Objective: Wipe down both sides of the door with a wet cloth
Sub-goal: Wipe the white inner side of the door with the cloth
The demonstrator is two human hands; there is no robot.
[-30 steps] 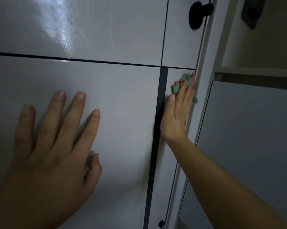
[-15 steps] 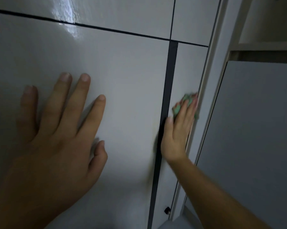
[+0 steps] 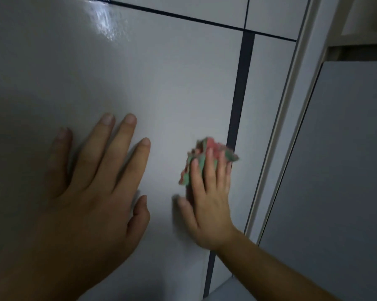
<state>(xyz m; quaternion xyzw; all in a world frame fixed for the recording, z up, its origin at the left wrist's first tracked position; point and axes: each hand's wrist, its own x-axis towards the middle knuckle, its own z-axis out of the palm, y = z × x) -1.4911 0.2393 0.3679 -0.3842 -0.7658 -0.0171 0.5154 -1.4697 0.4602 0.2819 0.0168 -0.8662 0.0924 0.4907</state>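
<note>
Door (image 3: 161,83) is filling the view, upright. Right hand (image 3: 207,203) is keeping its grip flat, fingers straight, pressing cloth (image 3: 201,157) onto the panel just left of dark vertical strip (image 3: 242,94). Left hand (image 3: 92,192) is bracing flat alongside. Broad panel is lying leftward of the cloth, likely next.

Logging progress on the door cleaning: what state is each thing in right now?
Door: glossy, streaky shine near its top; open or closed, cannot tell.
Cloth: bunched, pressed against the door at the dark vertical strip.
Right hand: fingers straight, pressing the cloth to the door.
Left hand: flat on the door, fingers spread, holding nothing.
</note>
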